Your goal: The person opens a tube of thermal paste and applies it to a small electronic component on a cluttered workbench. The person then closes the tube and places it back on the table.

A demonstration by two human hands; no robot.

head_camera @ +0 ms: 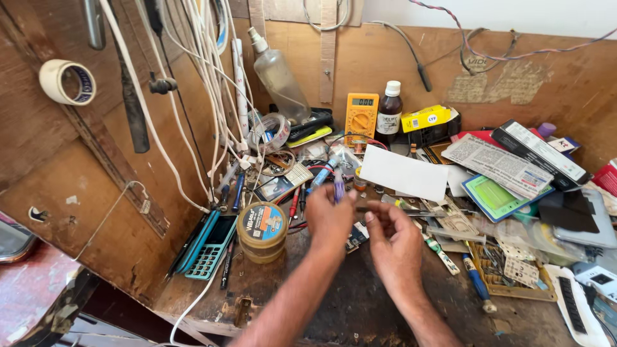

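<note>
Cluttered wooden desk [360, 308], plywood back wall; our left hand [329, 218] pinches purple-handled tool [339, 186] mid-desk, our right hand [395, 244] beside it pinches small thin piece, too small to identify; round tin [262, 231] near left edge

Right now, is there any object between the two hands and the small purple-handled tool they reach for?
Nothing visible is in the way. The left hand already has its fingertips on the purple-handled tool, and the right hand is just beside it. The round tin stands off to the left.

Orange multimeter [361, 112], yellow box [425, 118], teal calculator [207, 247].
</note>
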